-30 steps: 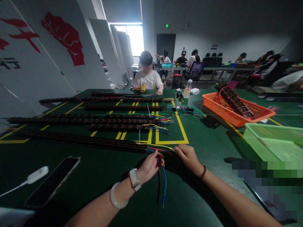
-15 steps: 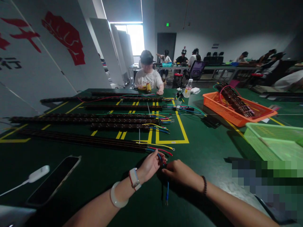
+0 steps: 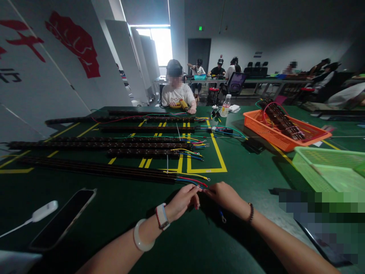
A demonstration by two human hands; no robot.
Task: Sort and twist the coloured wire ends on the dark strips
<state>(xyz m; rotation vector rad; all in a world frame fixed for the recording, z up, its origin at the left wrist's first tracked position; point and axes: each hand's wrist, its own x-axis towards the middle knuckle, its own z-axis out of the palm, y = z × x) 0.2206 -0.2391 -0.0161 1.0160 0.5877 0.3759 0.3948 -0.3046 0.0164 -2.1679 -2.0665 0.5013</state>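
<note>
Both my hands meet at the near right end of a long dark wire harness (image 3: 97, 169) lying on the table. My left hand (image 3: 184, 200) pinches a blue wire (image 3: 221, 214) that comes out of this end. My right hand (image 3: 228, 198) is closed on the same wire just to the right, fingertips almost touching the left ones. Below the right hand hangs the wire's free end, tipped with a metal ring terminal. A red wire (image 3: 196, 181) and a yellow wire (image 3: 196, 176) from this harness lie just beyond my fingers.
Several more dark harnesses (image 3: 99, 144) lie across the green table (image 3: 245, 175) over yellow tape lines. An orange basket (image 3: 256, 129) and a green basket (image 3: 302, 167) stand at right. At left lie a phone (image 3: 64, 219) and a white charger (image 3: 45, 211). A co-worker (image 3: 177, 91) sits opposite.
My hands have come closer together, the left turning palm down. The blue wire's ring end has swung to the right and up. Across the table, the co-worker's yellow tool has tilted.
</note>
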